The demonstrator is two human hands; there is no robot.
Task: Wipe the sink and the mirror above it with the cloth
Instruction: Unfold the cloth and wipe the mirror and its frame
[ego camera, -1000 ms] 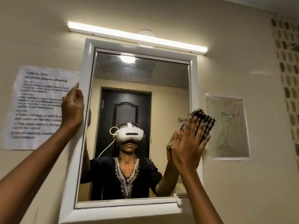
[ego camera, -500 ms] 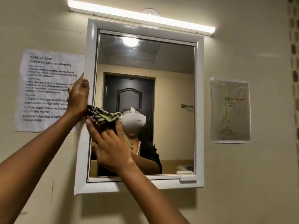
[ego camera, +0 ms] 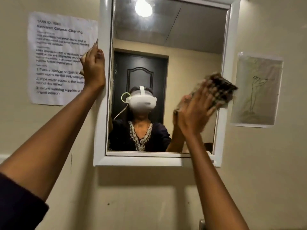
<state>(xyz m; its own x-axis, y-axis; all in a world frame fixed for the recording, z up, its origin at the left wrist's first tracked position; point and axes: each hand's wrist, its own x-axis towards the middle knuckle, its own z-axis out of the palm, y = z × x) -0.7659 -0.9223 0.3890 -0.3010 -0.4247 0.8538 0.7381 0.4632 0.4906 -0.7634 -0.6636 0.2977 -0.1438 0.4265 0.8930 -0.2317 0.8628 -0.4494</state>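
A white-framed mirror (ego camera: pixel 187 52) hangs on the beige wall. My right hand (ego camera: pixel 192 112) presses a dark checked cloth (ego camera: pixel 219 90) flat against the glass near the mirror's right edge; both are motion-blurred. My left hand (ego camera: pixel 93 68) grips the left side of the mirror frame (ego camera: pixel 103 113), fingers curled around its edge. The glass reflects a person in a white headset and a dark door behind. The sink is out of view below.
A printed instruction sheet (ego camera: pixel 58 58) is taped to the wall left of the mirror. A line drawing on paper (ego camera: pixel 256 92) hangs to its right. A small metal fitting (ego camera: pixel 201 224) shows at the bottom edge.
My right hand has swept the cloth from the mirror's left side across to its right edge. My left hand stays on the frame. The view has dropped, cutting off the lamp above.
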